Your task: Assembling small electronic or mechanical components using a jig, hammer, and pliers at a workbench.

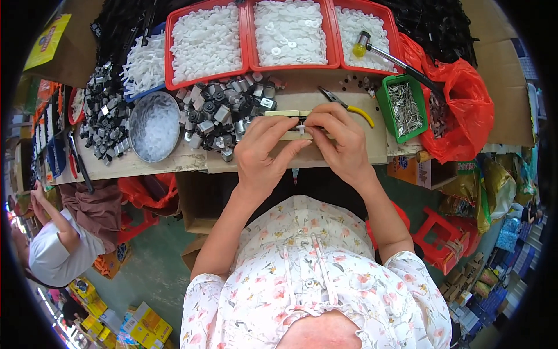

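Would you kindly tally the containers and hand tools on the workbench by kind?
Red trays: 3
Green bin of metal pins: 1
Round metal bowl: 1
Hammer: 1
Yellow-handled pliers: 1
Total: 7

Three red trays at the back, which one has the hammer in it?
The rightmost red tray. The yellow-headed hammer rests its head on that tray's white parts, handle running out over the tray's right edge. The middle tray and left tray hold only white pieces.

White floral short-sleeved blouse, buttoned front placket, gathered sleeve cuffs, bare forearms
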Demonstrator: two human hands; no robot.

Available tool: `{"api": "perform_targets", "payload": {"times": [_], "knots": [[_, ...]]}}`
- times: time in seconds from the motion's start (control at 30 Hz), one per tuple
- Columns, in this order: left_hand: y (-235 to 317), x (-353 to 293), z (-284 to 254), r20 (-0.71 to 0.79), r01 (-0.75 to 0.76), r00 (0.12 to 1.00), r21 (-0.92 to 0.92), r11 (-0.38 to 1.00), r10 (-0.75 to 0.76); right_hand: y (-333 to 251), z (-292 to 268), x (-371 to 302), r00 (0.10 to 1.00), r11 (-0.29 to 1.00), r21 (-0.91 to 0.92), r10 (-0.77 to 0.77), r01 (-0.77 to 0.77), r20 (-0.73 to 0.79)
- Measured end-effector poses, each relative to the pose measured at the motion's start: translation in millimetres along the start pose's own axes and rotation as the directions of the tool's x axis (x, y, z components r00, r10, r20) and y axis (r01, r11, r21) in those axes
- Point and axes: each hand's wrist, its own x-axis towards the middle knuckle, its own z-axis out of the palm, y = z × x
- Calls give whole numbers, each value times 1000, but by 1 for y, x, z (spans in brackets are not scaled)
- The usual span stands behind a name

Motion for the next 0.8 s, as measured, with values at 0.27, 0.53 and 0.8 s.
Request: {"api": "perform_targets", "payload": {"times": [0.27, 0.53, 0.8], "knots": [[-15, -10, -1, 28, -199, 980, 273, 941, 199, 13, 8, 13, 988, 963, -233, -120, 139, 94], [-18, -15, 2, 132, -280, 960, 389, 878, 248, 16, 4, 12, 978, 943, -274, -154, 187, 138], [-20, -11, 2, 166, -327, 944, 391, 860, 284, 17, 5, 12, 973, 917, -332, -183, 220, 141]]}}
